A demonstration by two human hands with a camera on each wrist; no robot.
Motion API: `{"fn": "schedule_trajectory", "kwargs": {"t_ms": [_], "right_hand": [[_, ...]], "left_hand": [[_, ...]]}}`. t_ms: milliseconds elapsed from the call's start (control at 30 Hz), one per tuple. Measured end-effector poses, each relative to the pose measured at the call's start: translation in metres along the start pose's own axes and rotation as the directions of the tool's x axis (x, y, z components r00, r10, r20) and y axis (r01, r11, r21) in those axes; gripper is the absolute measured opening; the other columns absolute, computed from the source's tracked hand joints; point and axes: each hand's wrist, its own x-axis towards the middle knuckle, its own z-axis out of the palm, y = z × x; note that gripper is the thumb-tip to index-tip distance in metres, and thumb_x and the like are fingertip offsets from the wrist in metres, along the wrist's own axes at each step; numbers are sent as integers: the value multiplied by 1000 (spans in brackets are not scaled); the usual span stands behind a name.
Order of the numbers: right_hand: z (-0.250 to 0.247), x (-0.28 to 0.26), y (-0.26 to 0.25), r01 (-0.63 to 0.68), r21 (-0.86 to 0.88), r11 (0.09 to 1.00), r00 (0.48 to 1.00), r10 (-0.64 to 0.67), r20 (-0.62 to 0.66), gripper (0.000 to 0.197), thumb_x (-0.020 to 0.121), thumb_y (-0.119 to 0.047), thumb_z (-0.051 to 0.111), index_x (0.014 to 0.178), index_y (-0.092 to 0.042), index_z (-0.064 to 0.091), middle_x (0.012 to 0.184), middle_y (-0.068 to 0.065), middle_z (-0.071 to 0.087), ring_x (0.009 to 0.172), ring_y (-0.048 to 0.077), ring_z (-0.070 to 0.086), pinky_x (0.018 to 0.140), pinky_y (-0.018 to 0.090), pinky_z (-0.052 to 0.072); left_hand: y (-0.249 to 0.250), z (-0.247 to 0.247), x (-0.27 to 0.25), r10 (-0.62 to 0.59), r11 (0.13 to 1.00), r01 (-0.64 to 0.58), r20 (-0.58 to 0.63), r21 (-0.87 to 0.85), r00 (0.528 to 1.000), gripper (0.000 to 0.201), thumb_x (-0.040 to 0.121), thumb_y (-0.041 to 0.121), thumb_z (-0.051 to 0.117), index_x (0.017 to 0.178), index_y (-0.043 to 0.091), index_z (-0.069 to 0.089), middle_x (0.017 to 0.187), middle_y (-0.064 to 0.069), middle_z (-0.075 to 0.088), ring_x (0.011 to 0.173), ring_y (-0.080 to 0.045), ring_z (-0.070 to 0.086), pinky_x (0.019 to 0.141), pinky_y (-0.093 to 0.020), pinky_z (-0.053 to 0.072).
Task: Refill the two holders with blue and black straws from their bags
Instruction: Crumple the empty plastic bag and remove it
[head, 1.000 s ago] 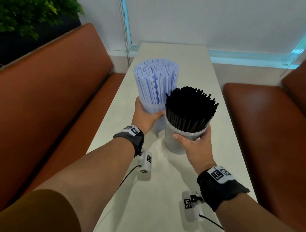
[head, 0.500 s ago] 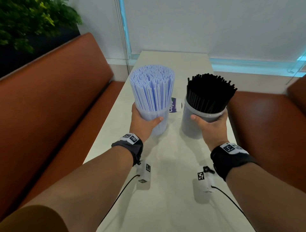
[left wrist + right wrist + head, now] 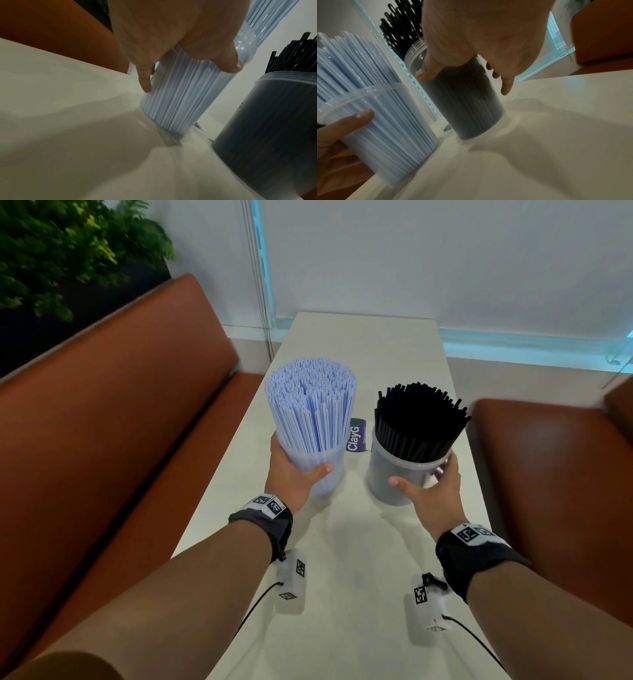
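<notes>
A clear holder (image 3: 325,474) packed with pale blue straws (image 3: 310,405) stands at the left of the white table (image 3: 342,577). My left hand (image 3: 291,470) grips it, thumb in front and fingers behind. The left wrist view shows this holder (image 3: 176,101) leaning, its base on the table, under my left hand (image 3: 171,40). To its right a second clear holder (image 3: 387,470) holds black straws (image 3: 418,422). My right hand (image 3: 424,487) is curled round it. In the right wrist view the thumb lies on the black-straw holder (image 3: 464,101) and the fingers reach behind it.
A purple label reading "ClayG" (image 3: 356,436) lies on the table between and behind the holders. Brown benches run along the left (image 3: 120,440) and right (image 3: 548,474) of the narrow table. A plant (image 3: 68,251) stands at the back left. A white wall closes the far end.
The black-straw holder has moved right, away from the blue one, and both went farther from me. The purple label between them has come into view.
</notes>
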Motion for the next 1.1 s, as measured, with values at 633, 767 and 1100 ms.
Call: {"fn": "schedule_trajectory", "kwargs": {"t_ms": [633,767,1100], "right_hand": [[10,17,-17,-60,-84,995,998,57,-30,121,47,-28,103,148,-20,36,143,5,48,133,21,49,111,44,44],[7,17,-15,-31,71,997,998,28,54,111,61,-6,96,149,-24,32,142,-7,50,127,-1,51,99,14,47],[14,6,-20,-71,82,994,997,74,-34,93,55,-24,98,118,-60,42,122,-34,55,112,-18,52,91,11,45]], "left_hand": [[14,5,22,-28,1000,28,61,5,998,95,63,22,94,139,28,38,138,7,52,125,-4,51,91,-8,42],[13,5,23,-42,999,43,65,-12,997,91,66,23,92,134,44,35,137,13,52,124,1,51,97,-21,45],[16,10,18,-86,996,86,-41,-11,995,88,65,21,93,133,35,39,130,11,56,116,-3,56,103,-38,51]]}}
